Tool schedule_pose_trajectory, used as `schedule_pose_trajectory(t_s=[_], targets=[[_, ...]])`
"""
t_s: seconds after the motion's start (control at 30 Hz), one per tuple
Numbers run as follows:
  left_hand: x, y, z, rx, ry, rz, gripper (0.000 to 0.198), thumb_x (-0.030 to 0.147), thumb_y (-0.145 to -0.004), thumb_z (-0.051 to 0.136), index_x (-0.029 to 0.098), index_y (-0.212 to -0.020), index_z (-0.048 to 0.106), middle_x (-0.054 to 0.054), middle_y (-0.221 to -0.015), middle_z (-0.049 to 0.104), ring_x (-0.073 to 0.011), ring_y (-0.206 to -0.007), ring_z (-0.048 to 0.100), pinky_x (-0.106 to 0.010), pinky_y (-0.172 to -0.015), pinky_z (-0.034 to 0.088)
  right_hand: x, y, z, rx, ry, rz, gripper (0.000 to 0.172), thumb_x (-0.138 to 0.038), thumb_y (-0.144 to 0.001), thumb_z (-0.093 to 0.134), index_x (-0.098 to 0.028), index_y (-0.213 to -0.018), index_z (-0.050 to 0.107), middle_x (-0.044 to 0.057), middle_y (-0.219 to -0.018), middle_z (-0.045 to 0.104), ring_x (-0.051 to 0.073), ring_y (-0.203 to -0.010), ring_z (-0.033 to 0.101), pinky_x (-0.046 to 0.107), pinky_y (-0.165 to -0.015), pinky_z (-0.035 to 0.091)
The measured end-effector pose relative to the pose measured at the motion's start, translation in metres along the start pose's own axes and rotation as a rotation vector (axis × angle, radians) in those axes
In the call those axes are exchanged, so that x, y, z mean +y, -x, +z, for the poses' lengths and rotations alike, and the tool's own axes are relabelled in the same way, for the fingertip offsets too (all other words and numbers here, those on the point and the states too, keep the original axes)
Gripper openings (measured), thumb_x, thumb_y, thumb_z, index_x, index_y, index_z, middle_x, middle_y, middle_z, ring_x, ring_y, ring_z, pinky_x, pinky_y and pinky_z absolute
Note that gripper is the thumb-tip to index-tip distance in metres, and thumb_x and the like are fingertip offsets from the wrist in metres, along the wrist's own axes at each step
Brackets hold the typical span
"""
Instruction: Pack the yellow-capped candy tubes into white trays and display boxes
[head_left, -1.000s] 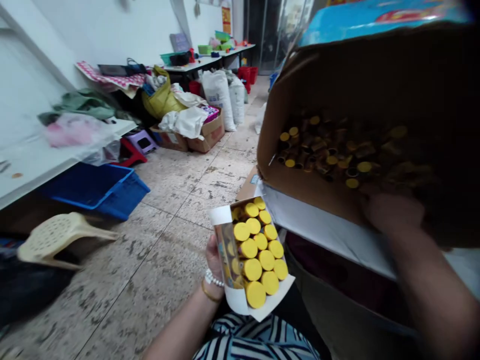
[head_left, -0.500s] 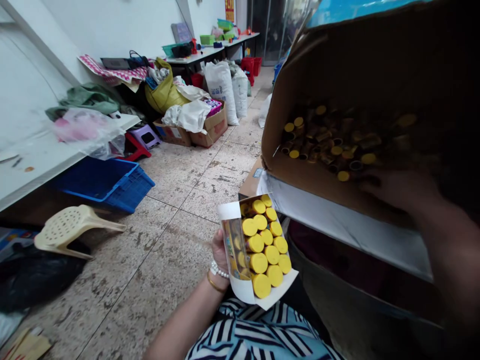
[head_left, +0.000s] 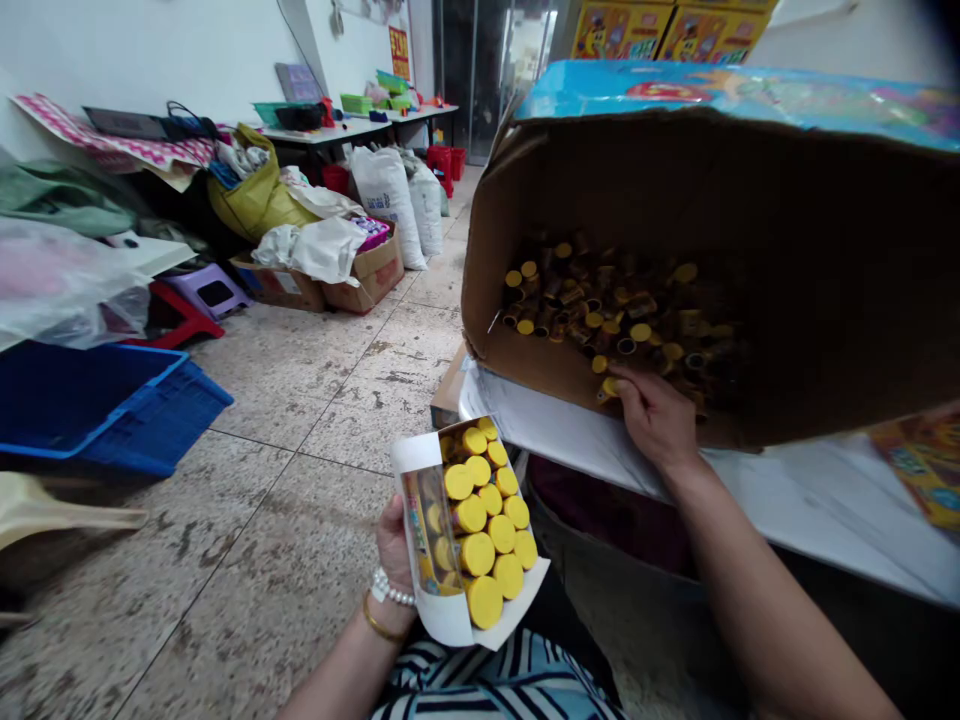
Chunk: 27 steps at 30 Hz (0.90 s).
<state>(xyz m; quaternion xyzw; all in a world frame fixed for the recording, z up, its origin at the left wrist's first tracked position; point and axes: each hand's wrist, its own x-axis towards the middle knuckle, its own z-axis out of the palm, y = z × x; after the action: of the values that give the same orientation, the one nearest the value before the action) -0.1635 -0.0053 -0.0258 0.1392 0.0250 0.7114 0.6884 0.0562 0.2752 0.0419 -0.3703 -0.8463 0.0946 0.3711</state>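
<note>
My left hand (head_left: 395, 548) is closed around the side of a small white-edged display box (head_left: 437, 612) with a clear window. Several small tubes with yellow caps (head_left: 478, 553) stand packed inside it, caps facing up. Over the front edge of a large cardboard carton (head_left: 540, 385), my right hand (head_left: 660, 415) has its fingers closed on a yellow-capped tube (head_left: 609, 388). Just behind those fingertips is another yellow cap (head_left: 599, 364). Many loose tubes (head_left: 592, 305) lie jumbled deeper in the carton, which rests on its side; its right interior is dark.
A white table (head_left: 780, 500) bears the carton. Printed yellow boxes (head_left: 622, 30) are stacked behind it. On the left are a blue crate (head_left: 172, 415), a cream stool (head_left: 45, 510) and a purple stool (head_left: 214, 290). White sacks (head_left: 386, 200) and open cartons (head_left: 367, 280) stand along the wall.
My view has turned right. My right hand has come from the dark inside of the carton towards its front edge, now with a yellow-capped tube. My left hand keeps holding the display box.
</note>
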Motion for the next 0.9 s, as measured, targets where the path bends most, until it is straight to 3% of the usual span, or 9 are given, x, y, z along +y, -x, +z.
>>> schedule_pose_trajectory(t_s=[0.13,0.27,0.33,0.4,0.5,0.6,0.7,0.8,0.9], targets=[[-0.001,0.000,0.000,0.055,-0.016,-0.007,0.057,0.058,-0.085,0.052,0.023,-0.128,0.065,-0.012,-0.138,0.062,-0.0380,-0.139,0.045,-0.062,-0.119,0.021,-0.022,0.003,-0.005,-0.182,-0.068,-0.018,0.040,-0.040,-0.087,0.062,-0.025,-0.124,0.066,0.010,-0.121,0.070,0.030,-0.114,0.064,0.052,-0.102,0.049],[-0.004,0.000,-0.004,0.131,-0.041,0.048,0.055,0.058,-0.084,0.053,0.022,-0.124,0.067,-0.012,-0.132,0.066,-0.0367,-0.139,0.046,-0.059,-0.120,0.021,-0.087,0.011,-0.006,-0.155,-0.563,0.172,0.036,-0.038,-0.085,0.068,-0.025,-0.119,0.062,0.007,-0.114,0.070,0.024,-0.097,0.070,0.044,-0.088,0.058],[-0.005,0.000,-0.004,0.145,-0.039,0.049,0.056,0.058,-0.084,0.054,0.022,-0.125,0.067,-0.012,-0.131,0.067,-0.0371,-0.138,0.047,-0.060,-0.120,0.022,-0.123,0.016,-0.003,-0.158,-0.775,0.190,0.036,-0.036,-0.084,0.071,-0.026,-0.117,0.059,0.006,-0.114,0.070,0.022,-0.097,0.070,0.041,-0.088,0.059],[-0.007,-0.001,-0.002,0.161,-0.036,0.037,0.055,0.057,-0.084,0.055,0.021,-0.124,0.067,-0.013,-0.129,0.068,-0.0375,-0.138,0.047,-0.061,-0.119,0.023,-0.151,0.020,0.003,-0.190,-0.793,0.129,0.035,-0.033,-0.083,0.074,-0.026,-0.113,0.060,0.005,-0.114,0.070,0.022,-0.099,0.069,0.041,-0.091,0.058],[-0.008,-0.003,0.001,0.184,-0.030,0.043,0.054,0.057,-0.084,0.055,0.019,-0.122,0.067,-0.014,-0.126,0.069,-0.0383,-0.139,0.045,-0.062,-0.118,0.023,-0.174,0.024,0.017,-0.208,-0.634,-0.037,0.030,-0.030,-0.083,0.073,-0.025,-0.111,0.063,0.006,-0.110,0.071,0.022,-0.100,0.067,0.043,-0.093,0.056],[-0.009,-0.005,0.002,0.205,-0.021,0.098,0.051,0.054,-0.085,0.055,0.020,-0.120,0.068,-0.013,-0.125,0.070,-0.0383,-0.138,0.047,-0.063,-0.117,0.025,-0.181,0.026,0.028,-0.189,-0.521,-0.226,0.028,-0.028,-0.085,0.071,-0.025,-0.113,0.066,0.008,-0.115,0.070,0.026,-0.110,0.063,0.049,-0.100,0.051],[-0.009,-0.004,0.002,0.242,-0.031,0.124,0.053,0.054,-0.084,0.056,0.019,-0.123,0.067,-0.014,-0.131,0.067,-0.0389,-0.138,0.045,-0.063,-0.117,0.025,-0.176,0.028,0.028,-0.248,-0.511,-0.309,0.038,-0.034,-0.086,0.070,-0.026,-0.123,0.065,0.011,-0.138,0.058,0.029,-0.126,0.055,0.053,-0.107,0.046],[-0.007,-0.001,0.003,0.278,-0.043,0.111,0.065,0.059,-0.080,0.057,0.018,-0.130,0.062,-0.016,-0.141,0.059,-0.0418,-0.141,0.041,-0.064,-0.117,0.023,-0.159,0.037,0.017,-0.211,-0.510,-0.171,0.042,-0.035,-0.089,0.067,-0.028,-0.130,0.062,0.010,-0.146,0.052,0.029,-0.132,0.051,0.052,-0.110,0.044],[-0.003,0.002,0.008,0.251,-0.058,0.075,0.068,0.065,-0.079,0.054,0.021,-0.131,0.062,-0.014,-0.145,0.055,-0.0424,-0.142,0.038,-0.065,-0.118,0.019,-0.136,0.058,0.001,-0.142,-0.585,0.125,0.034,-0.036,-0.092,0.063,-0.028,-0.125,0.065,0.009,-0.136,0.061,0.027,-0.123,0.059,0.046,-0.106,0.049]])
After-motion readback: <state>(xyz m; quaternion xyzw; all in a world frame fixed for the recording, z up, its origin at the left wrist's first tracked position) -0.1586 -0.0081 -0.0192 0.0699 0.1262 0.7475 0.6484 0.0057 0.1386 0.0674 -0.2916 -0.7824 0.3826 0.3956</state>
